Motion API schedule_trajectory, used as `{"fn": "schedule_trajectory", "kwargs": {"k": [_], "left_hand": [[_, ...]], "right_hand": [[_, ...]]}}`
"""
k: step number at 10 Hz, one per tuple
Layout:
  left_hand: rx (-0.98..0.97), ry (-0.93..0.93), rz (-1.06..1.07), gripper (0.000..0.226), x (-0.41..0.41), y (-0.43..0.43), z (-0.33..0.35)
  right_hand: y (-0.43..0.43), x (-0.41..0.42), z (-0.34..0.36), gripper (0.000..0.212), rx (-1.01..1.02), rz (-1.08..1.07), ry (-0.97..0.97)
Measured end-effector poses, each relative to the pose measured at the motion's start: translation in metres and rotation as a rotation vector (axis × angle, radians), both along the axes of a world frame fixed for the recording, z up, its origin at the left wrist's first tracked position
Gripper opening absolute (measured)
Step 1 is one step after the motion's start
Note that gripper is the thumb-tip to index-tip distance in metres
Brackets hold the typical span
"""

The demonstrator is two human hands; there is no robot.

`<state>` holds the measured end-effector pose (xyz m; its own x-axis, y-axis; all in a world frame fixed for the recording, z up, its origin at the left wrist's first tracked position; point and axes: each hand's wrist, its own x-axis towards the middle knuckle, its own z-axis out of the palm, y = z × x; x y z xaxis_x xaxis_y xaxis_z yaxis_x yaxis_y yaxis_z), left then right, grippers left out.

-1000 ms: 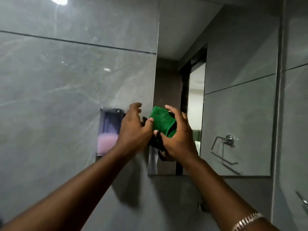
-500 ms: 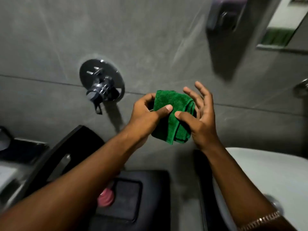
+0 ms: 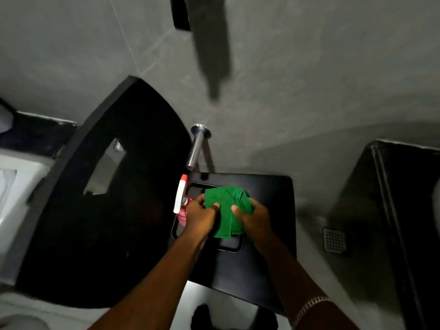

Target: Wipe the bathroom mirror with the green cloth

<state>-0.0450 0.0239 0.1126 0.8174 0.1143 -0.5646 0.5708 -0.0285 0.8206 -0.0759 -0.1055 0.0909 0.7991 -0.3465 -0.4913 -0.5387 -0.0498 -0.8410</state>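
I am looking steeply down and the mirror is out of view. The folded green cloth is held between both hands above a black bin. My left hand grips the cloth's left edge with the thumb on top. My right hand grips its right side, thumb pressed on the cloth. A silver bracelet circles my right wrist.
A pink spray bottle with a white and red trigger stands in the bin beside my left hand. A raised black toilet lid is at left, a chrome wall pipe behind the bin, a floor drain at right.
My view has swung from the mirror down past the wall tap to the floor. Both hands have come down with the cloth and now hold it over the black bin.
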Motion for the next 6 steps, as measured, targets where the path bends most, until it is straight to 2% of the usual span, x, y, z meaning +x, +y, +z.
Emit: {"fn": "schedule_trajectory", "kwargs": {"k": [2,3,4,5,6], "left_hand": [[-0.038,0.062,-0.105,0.044,0.002,0.008,-0.087],[0.003,0.033,-0.168,0.042,0.003,0.008,-0.099],[0.066,0.021,-0.201,0.048,0.000,0.005,-0.086],[0.117,-0.006,-0.185,0.063,0.011,0.000,-0.057],[0.069,-0.165,-0.080,0.062,0.030,-0.013,0.011]], "right_hand": [[0.012,0.006,-0.085,0.034,-0.067,-0.010,0.089],[0.014,0.006,-0.092,0.044,-0.128,0.032,0.104],[0.010,-0.002,-0.076,0.052,-0.151,0.135,0.133],[0.003,0.003,-0.052,0.055,-0.276,0.215,0.092],[-0.005,0.011,0.010,0.065,-0.425,0.230,-0.120]]}}
